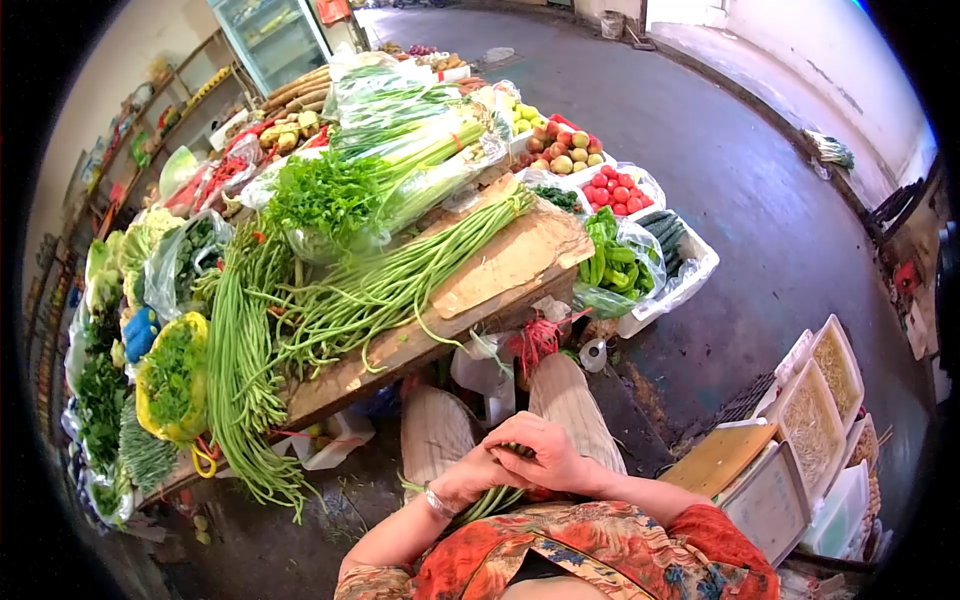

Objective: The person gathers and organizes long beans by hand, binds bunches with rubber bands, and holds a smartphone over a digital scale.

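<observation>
My two hands meet above my lap, wrapped round a bunch of green long beans (490, 503). My left hand (472, 478), with a silvery bracelet at the wrist, is closed on the lower side of the bunch. Over the top, my right hand (548, 452) has its fingers curled round the same beans; the bean ends show between the hands. More long beans (400, 285) lie spread over a wooden board (510, 265) in front of me. Another thick bundle of long beans (240, 350) hangs off the table's left front edge.
Leafy greens (325, 195) and leeks or scallions (440, 140) are piled farther back. On the right are green peppers (612, 262), tomatoes (618, 190) and a white foam box (690, 270). Stacked trays of sprouts (812, 415) stand at my right. A yellow bag of greens (172, 385) sits at left.
</observation>
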The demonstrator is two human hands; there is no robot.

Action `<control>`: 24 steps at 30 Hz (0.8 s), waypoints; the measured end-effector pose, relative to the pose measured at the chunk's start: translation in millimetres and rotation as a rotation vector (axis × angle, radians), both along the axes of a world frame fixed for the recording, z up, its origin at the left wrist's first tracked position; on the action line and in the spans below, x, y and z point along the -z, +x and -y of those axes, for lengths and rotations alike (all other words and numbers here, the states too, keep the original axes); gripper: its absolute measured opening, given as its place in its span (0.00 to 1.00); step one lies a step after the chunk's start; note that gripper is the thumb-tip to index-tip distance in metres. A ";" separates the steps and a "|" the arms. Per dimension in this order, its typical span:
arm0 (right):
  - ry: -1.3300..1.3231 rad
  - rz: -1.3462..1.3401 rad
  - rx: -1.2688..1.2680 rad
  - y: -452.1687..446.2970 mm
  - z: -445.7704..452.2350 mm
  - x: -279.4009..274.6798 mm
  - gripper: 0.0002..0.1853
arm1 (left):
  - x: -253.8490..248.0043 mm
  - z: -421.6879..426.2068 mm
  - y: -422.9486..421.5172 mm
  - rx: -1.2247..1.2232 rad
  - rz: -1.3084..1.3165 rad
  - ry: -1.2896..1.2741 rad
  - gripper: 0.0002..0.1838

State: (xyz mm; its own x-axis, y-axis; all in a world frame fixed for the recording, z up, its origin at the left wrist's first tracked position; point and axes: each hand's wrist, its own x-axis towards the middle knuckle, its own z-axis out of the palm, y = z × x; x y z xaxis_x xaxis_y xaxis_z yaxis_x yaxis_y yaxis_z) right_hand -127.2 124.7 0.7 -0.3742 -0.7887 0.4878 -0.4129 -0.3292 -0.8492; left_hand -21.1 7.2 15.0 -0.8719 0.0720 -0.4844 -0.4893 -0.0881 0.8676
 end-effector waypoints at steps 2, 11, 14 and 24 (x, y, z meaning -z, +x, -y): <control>-0.008 -0.017 0.004 0.0 0.8 2.7 0.10 | 5.9 -0.3 0.5 -0.082 -0.067 0.065 0.41; 0.025 -0.089 0.052 0.8 1.5 7.8 0.07 | 11.9 -0.9 3.4 -0.160 -0.115 0.458 0.66; 0.021 -0.076 0.070 1.1 2.4 7.5 0.05 | -0.1 -1.9 6.0 -0.147 -0.085 0.415 0.64; 0.000 -0.012 0.013 -1.0 7.8 -3.9 0.04 | -26.2 8.9 -0.8 0.387 0.032 -0.067 0.37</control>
